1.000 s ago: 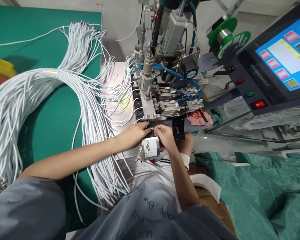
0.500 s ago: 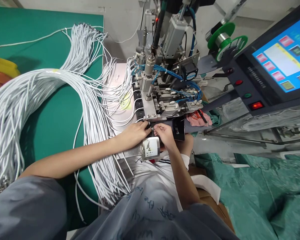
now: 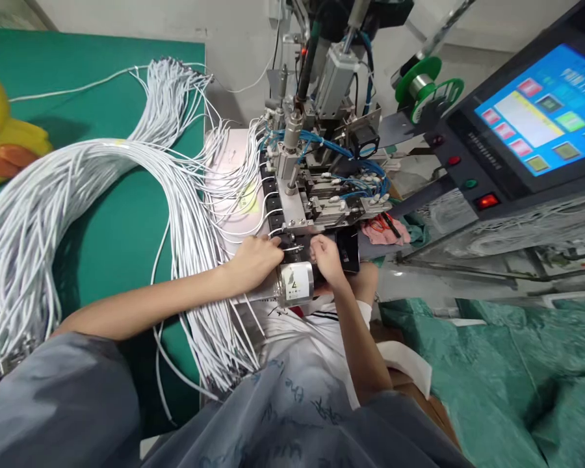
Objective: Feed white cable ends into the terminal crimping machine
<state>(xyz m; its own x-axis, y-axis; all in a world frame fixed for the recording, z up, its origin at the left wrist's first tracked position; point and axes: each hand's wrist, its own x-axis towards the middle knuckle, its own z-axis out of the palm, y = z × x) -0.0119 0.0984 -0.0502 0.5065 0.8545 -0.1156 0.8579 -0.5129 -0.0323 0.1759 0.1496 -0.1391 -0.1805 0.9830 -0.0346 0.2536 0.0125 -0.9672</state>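
Observation:
My left hand [image 3: 257, 259] is at the front left edge of the machine [image 3: 292, 207], its fingers closed round a white cable whose end [image 3: 293, 248] sticks out to the right. My right hand [image 3: 324, 255] is just right of that cable end, a small gap away, with its fingers curled in; what they hold, if anything, is too small to tell. Below and between the hands is a metal cylinder with a white label [image 3: 296, 283]. Several white cables run from the pink sheet [image 3: 228, 153] into the black holders [image 3: 272, 203] of the machine.
Bundles of white cables [image 3: 175, 214] lie over the green table [image 3: 110, 227], with a yellow toy [image 3: 10, 140] at far left. A control screen [image 3: 541, 117] and green spool [image 3: 422, 84] stand right. A pink cloth [image 3: 383, 231] and dark phone-like object [image 3: 348, 250] are near my right hand.
My right hand has come away from the cable end and moved slightly right and up. My left hand has drawn back left, so the cable end shows between them. The view has shifted a little.

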